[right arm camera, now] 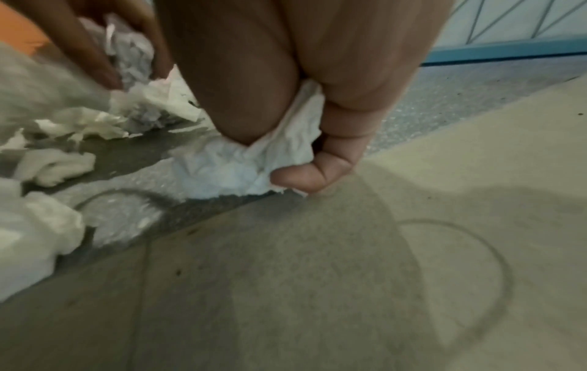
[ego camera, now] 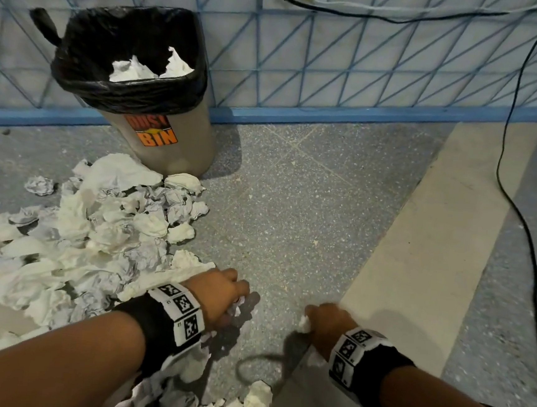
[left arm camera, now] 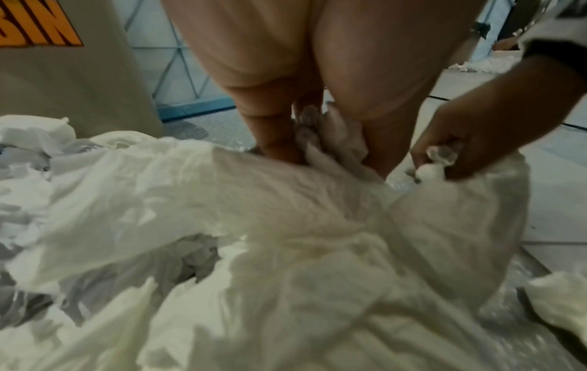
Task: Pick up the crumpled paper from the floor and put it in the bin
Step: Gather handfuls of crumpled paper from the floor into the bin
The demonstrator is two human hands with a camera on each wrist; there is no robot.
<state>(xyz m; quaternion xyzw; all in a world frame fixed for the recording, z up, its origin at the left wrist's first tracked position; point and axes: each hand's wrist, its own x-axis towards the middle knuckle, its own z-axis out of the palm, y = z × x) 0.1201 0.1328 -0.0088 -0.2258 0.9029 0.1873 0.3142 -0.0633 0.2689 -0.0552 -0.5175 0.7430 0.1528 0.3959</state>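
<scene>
A heap of crumpled white paper covers the floor in front of the grey bin, whose black liner holds some paper. My left hand sits at the heap's right edge, fingers curled around a crumpled piece. My right hand, a little to the right and low over the floor, grips another white wad between thumb and fingers. The same wad peeks out under my knuckles in the head view. More paper lies near my forearms.
A blue lattice fence with a blue base rail stands behind the bin. A black cable runs down the right side across the speckled grey floor. A pale beige floor strip lies under my right hand.
</scene>
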